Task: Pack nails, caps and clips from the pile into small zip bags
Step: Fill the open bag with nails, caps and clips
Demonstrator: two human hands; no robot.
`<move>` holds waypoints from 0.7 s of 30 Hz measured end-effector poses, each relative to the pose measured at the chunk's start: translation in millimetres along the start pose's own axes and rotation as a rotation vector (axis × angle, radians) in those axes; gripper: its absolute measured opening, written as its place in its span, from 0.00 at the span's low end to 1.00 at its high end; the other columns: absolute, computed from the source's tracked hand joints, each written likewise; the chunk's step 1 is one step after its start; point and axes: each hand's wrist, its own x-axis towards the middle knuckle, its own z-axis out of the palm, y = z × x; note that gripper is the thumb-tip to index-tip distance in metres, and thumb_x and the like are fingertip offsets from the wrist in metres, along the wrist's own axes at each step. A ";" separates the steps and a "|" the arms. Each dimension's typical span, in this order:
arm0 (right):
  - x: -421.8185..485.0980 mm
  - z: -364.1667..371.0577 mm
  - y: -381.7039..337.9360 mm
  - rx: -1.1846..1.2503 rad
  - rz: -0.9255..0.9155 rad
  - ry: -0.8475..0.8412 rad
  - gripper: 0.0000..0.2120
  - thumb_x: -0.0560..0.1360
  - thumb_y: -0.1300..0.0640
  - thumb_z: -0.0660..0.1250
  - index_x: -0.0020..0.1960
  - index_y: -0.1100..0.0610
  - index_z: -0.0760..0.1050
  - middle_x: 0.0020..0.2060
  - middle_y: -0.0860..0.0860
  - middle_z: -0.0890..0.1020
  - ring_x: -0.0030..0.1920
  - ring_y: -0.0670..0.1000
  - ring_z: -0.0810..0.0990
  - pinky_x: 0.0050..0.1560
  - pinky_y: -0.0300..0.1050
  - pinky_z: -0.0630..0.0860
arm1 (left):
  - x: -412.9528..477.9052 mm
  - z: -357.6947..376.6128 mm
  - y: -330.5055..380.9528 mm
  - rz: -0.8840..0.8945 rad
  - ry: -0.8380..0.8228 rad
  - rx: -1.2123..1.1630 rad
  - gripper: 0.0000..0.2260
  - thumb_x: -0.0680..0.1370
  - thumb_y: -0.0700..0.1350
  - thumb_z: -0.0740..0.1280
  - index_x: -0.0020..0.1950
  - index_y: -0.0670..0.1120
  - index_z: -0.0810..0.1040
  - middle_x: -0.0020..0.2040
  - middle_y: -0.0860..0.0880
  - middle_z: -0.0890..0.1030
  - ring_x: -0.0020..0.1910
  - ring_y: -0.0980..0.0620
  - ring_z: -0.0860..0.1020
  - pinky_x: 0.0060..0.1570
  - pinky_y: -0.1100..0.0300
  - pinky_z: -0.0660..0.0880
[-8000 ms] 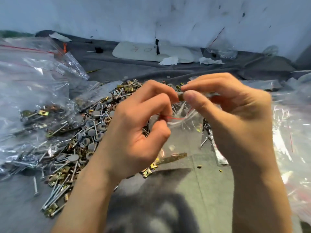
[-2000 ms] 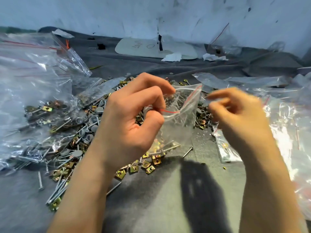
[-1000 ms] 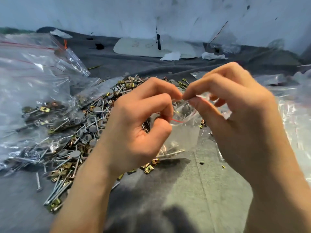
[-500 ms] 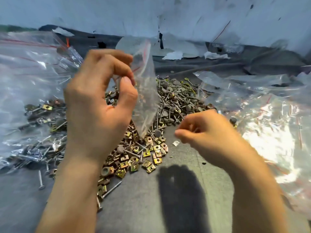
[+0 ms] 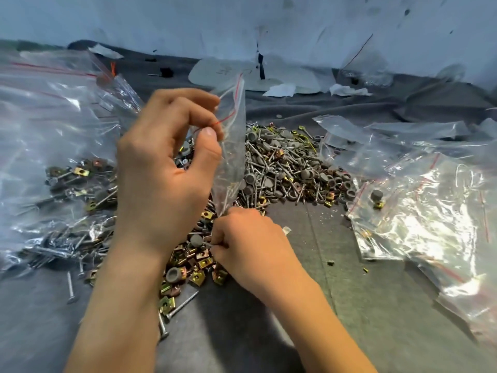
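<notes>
Left hand (image 5: 161, 173) pinches the limp, likely slippery zip bag (image 5: 232, 146) near its mouth; right hand (image 5: 251, 244) pinches a light, stiff nail (image 5: 206, 244) off the pile (image 5: 290, 168).

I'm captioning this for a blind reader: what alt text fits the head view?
The left hand pinches a small clear zip bag with a red seal line upright, while the right hand picks at a pile of silver nails, grey caps and brass clips on grey cloth.
</notes>
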 end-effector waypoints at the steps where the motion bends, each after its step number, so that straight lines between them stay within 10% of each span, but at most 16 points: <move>1: -3.6 -6.9 2.0 0.051 -0.046 0.000 0.04 0.75 0.57 0.66 0.48 0.54 0.78 0.48 0.51 0.78 0.50 0.56 0.78 0.45 0.47 0.74 | 0.1 -0.6 -0.5 -0.010 -0.004 -0.019 0.05 0.77 0.40 0.60 0.46 0.44 0.75 0.55 0.47 0.76 0.57 0.50 0.78 0.55 0.47 0.76; 5: -23.2 -46.7 22.0 0.355 -0.170 0.064 0.03 0.73 0.58 0.71 0.44 0.51 0.79 0.36 0.43 0.80 0.37 0.40 0.77 0.38 0.31 0.71 | 0.3 -1.8 1.5 -0.027 -0.030 -0.059 0.05 0.75 0.41 0.59 0.42 0.43 0.74 0.55 0.48 0.76 0.57 0.54 0.76 0.54 0.59 0.73; 10: -42.4 -80.5 35.7 0.873 -0.327 0.533 0.14 0.72 0.66 0.70 0.54 0.53 0.76 0.36 0.52 0.80 0.32 0.47 0.77 0.33 0.40 0.74 | -0.4 0.1 7.4 -0.006 -0.123 -0.169 0.05 0.73 0.40 0.58 0.38 0.44 0.72 0.56 0.46 0.77 0.59 0.53 0.76 0.56 0.63 0.70; 21: -33.0 -74.4 21.1 0.610 -0.358 1.006 0.10 0.75 0.67 0.68 0.51 0.56 0.70 0.43 0.49 0.78 0.41 0.44 0.82 0.44 0.37 0.74 | -4.8 12.2 23.0 0.043 -0.370 -0.303 0.06 0.70 0.41 0.58 0.36 0.43 0.73 0.55 0.46 0.78 0.54 0.56 0.77 0.52 0.66 0.69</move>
